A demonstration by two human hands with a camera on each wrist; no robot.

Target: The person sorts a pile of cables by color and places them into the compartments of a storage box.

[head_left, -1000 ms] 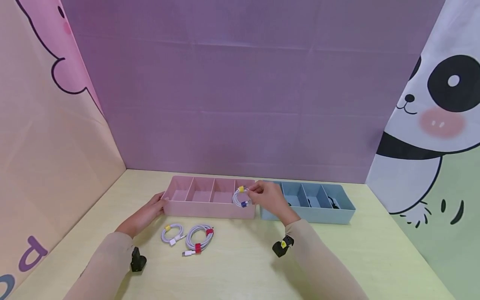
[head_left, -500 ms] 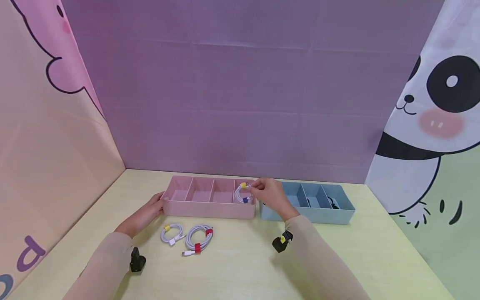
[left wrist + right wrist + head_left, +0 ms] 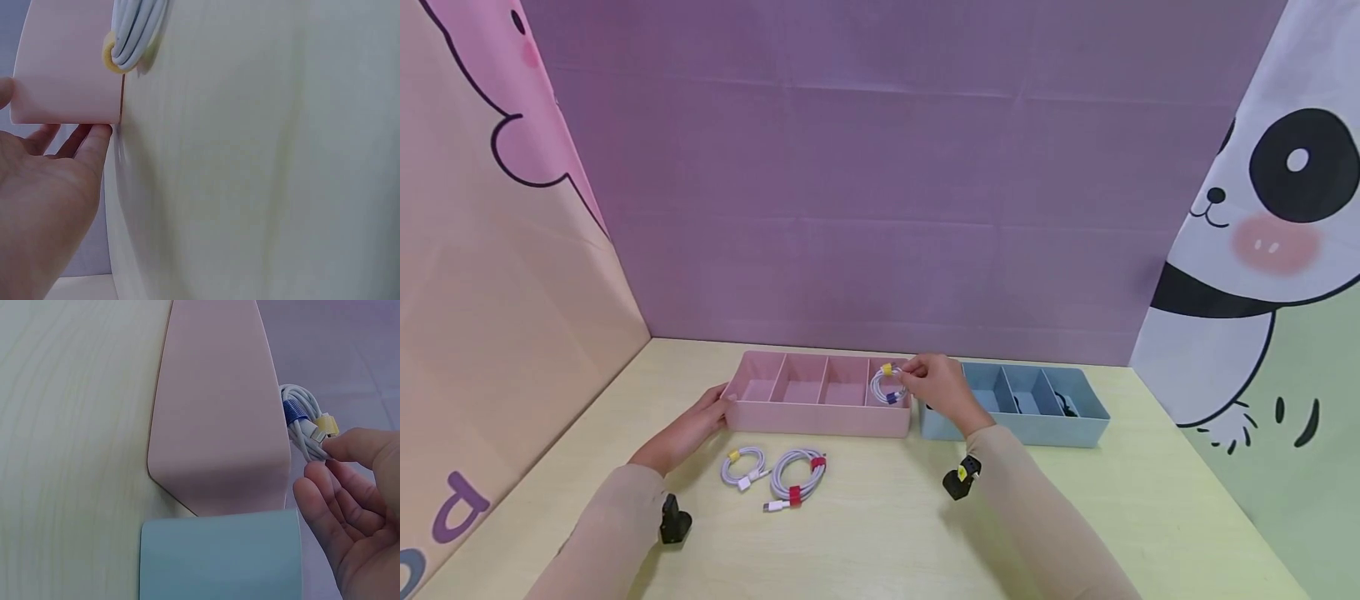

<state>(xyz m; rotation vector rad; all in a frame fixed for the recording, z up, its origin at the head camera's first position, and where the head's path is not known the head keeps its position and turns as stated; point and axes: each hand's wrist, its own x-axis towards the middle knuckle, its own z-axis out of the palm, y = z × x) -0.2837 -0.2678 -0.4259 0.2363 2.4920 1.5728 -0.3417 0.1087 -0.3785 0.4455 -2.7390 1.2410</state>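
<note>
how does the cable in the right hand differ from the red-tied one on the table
The held cable is pinched in the right hand; the red-tied cable lies on the table. The held cable has a yellow tie and a blue tie, while the red-tied cable has two red ties. The held cable's coil looks smaller than the red-tied cable's. Both are whitish, coiled cables.

Behind the pale, wood-grained table [image 3: 865,550] we see a faintly creased purple backdrop [image 3: 880,167], with a peach panel [image 3: 527,308] bearing a pink cartoon figure [image 3: 535,150] along the table's left and a pale green panel [image 3: 1300,508] printed with a panda [image 3: 1217,358] along its right.
</note>
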